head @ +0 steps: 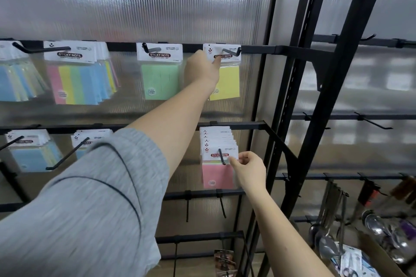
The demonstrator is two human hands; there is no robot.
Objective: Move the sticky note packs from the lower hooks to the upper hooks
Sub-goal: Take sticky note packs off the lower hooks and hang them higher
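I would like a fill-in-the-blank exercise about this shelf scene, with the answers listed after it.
1. The left hand holds the card of a pack on the upper hook; its notes are ____ in colour.
2. The right hand pinches the front pack on the lower hook, whose notes are ____.
3. The lone pack left of the left hand has ____ notes.

Answers: yellow; pink; green

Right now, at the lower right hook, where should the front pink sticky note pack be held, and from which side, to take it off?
Hold the front pink pack by its white header card, at the right edge beside the hook, coming from the right, where the right hand already pinches it. The hook passes through the card and points toward the viewer, so the pack probably has to slide forward off its tip.
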